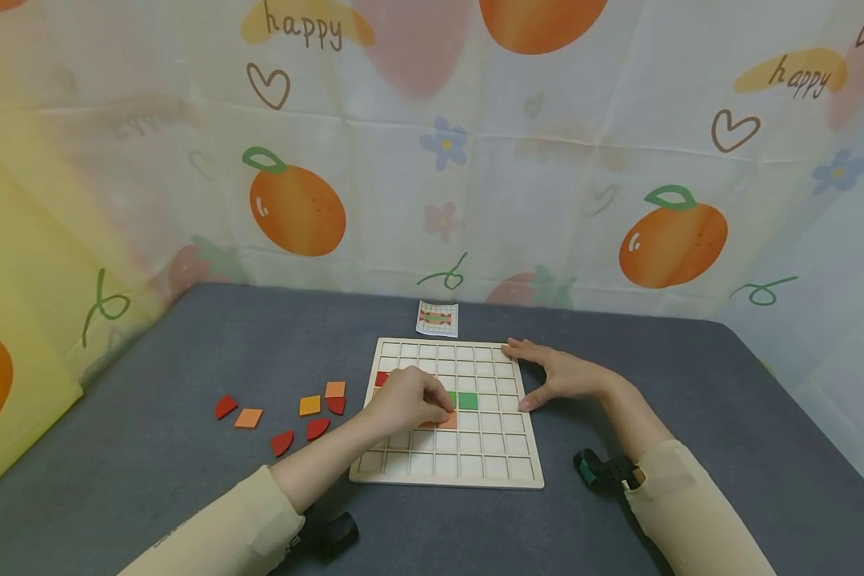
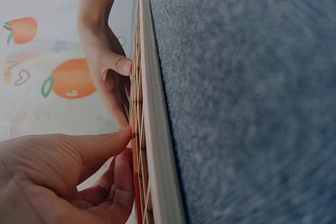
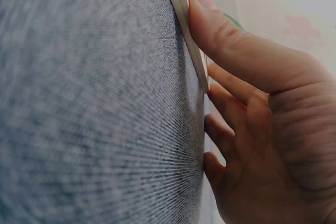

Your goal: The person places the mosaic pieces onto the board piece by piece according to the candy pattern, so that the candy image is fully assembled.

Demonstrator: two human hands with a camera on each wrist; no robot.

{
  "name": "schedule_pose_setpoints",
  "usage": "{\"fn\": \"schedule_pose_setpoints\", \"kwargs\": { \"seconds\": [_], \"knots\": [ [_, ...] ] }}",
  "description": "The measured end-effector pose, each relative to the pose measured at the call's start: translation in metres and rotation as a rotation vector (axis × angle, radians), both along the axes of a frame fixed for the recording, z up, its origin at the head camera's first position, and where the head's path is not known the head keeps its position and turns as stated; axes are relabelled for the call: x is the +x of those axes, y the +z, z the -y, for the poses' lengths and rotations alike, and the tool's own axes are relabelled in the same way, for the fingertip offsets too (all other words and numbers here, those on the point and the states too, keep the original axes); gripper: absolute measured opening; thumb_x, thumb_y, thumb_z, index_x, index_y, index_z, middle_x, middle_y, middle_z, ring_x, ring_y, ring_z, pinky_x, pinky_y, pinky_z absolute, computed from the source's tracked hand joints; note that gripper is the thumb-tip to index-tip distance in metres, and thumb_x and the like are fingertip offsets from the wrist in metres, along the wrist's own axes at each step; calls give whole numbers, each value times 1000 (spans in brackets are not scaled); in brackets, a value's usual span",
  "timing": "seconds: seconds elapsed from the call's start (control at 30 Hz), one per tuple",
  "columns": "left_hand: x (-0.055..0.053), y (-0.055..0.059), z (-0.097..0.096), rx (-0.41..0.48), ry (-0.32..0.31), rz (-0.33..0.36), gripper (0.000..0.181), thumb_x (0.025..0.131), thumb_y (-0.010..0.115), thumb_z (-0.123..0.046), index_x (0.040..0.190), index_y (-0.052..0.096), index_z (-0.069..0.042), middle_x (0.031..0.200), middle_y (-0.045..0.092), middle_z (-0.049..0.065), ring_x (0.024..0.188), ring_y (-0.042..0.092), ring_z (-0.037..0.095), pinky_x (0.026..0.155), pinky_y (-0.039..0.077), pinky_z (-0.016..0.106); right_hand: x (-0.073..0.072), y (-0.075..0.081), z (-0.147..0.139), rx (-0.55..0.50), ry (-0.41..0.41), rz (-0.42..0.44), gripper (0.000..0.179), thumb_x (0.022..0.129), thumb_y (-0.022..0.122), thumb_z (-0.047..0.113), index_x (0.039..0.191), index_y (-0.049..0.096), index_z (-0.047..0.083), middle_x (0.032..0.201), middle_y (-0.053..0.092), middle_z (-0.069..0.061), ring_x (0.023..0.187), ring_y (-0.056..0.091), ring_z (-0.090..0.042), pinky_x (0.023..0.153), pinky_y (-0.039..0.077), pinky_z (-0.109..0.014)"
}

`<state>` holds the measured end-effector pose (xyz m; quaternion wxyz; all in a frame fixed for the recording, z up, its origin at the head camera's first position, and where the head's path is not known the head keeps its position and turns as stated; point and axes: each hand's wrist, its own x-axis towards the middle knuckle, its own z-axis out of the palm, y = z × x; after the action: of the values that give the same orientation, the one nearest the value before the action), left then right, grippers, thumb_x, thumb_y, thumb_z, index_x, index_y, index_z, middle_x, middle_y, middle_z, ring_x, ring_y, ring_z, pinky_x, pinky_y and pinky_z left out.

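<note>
A wooden grid board (image 1: pixel 507 466) lies on the table. Over its middle, my left hand (image 1: pixel 406 402) bends its fingers down, thumb and fingertips at an orange tile (image 1: pixel 448 422) in a cell. In the left wrist view, the thumb tip meets that tile's edge. A green tile (image 1: pixel 468 401) sits in the row behind, another partly covered beside it. Toward the board's left side shows a red piece (image 1: pixel 382 378), partly behind the hand. My right hand (image 1: pixel 565 374) rests along the board's right edge, thumb (image 3: pixel 207 22) against the rim and fingers spread near the far corner.
Left of the board lie loose red quarter-round pieces (image 1: pixel 282 442), orange squares (image 1: pixel 248 418) and a yellow-orange square (image 1: pixel 310 406). Behind the board is a small printed pattern card (image 1: pixel 437 318). A fruit-printed curtain (image 1: pixel 389 200) hangs beyond the table's far edge.
</note>
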<state>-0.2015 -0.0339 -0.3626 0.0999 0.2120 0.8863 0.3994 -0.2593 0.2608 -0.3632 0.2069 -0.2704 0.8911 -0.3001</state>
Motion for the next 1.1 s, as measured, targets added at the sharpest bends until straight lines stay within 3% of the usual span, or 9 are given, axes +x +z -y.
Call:
{"fn": "schedule_pose_setpoints", "kwargs": {
  "seconds": [0.33,0.57,1.1],
  "knots": [
    [-1,2,-1,-6,-34,-25,5,80,78,-6,83,76,-9,74,71,2,67,56,6,64,46,21,0,-1,1,6,-6,-6,103,77,84,36,157,24,9,167,6,-18,154,-2,-43,118,4,-70],
    [-1,8,3,16,-41,0,8,81,77,-8,88,76,-10,80,73,1,71,60,7,66,47,22,1,-1,1,4,-7,-5,103,77,84,36,157,25,10,168,7,-17,155,-2,-43,119,4,-69],
    [-14,24,54,-21,54,-2,14,86,66,-9,96,75,-10,94,74,2,82,65,12,69,49,27,-2,-1,0,5,5,-2,103,77,84,36,158,24,10,167,7,-18,154,-2,-44,117,4,-71]
  ]
}}
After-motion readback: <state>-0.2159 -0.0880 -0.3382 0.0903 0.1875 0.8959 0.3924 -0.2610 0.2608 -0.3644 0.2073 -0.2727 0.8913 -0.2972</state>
